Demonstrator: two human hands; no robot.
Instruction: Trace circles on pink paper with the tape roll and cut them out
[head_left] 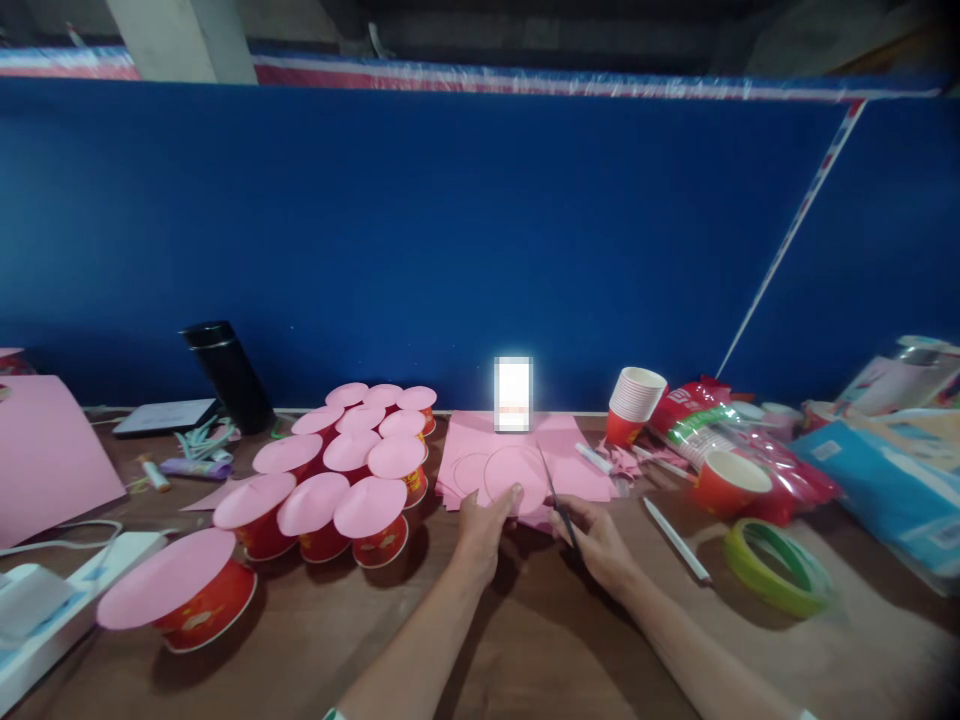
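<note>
Left hand [484,533] holds pink paper [523,478] over the paper stack [576,480]; right hand [600,545] grips scissors [568,522] there. Left of the stack, red cups [381,542] already wear pink round tops [371,507]; one drawn circle [471,473] looks uncut.

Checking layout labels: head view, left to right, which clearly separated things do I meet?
Large pink sheet, black bottle, scissors, standing cup stack, green tape roll.
</note>
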